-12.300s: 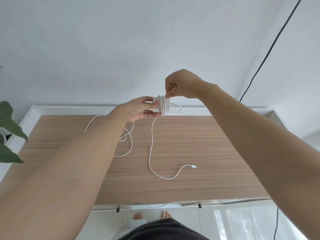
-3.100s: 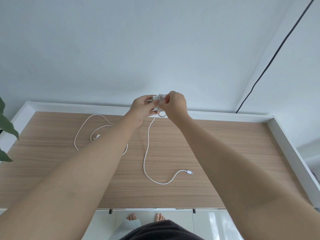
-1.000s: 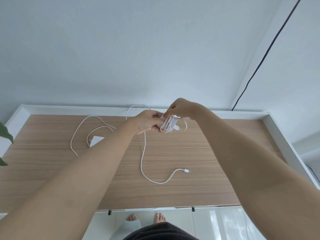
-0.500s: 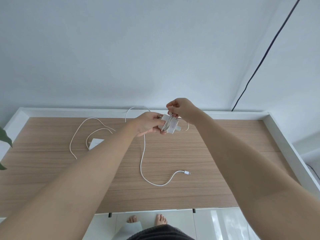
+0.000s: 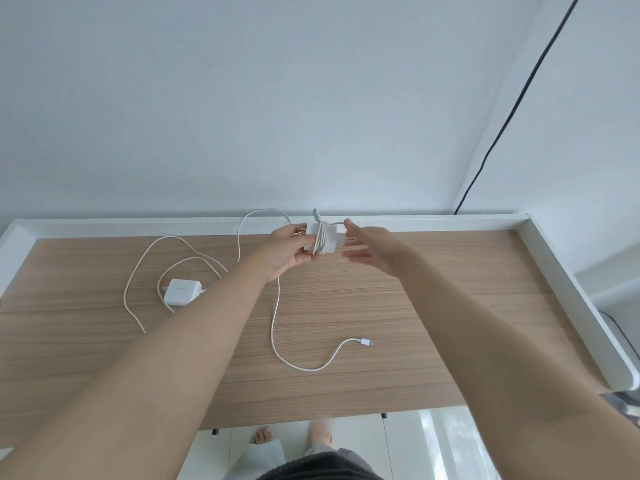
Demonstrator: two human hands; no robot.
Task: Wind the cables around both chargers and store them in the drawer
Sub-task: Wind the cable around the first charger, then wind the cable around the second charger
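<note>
Left hand (image 5: pixel 289 252) holds first charger (image 5: pixel 321 239) in the air over the far edge of the bench (image 5: pixel 433 306), fingers closed on its left end. A few turns of white cable (image 5: pixel 275 327) already sit round the block's middle. Right hand (image 5: pixel 372 249) spread, fingers apart, just beside the charger; whether it touches the strand there I cannot tell.

Most of the cable is unwound: it loops up behind the left hand, drops to the bench, curves to the connector (image 5: pixel 365 341) lying flat.

Judgement: winding is early. Do it well by keeping the left grip fixed and clear of the wrap band, taking up the free strand close to the block, laying each turn beside the last under light tension, letting the connector drag in without snagging.

Second charger (image 5: pixel 181 291) lies on the bench at left, its cable (image 5: pixel 145 268) loose around it, untouched. No drawer in view.
</note>
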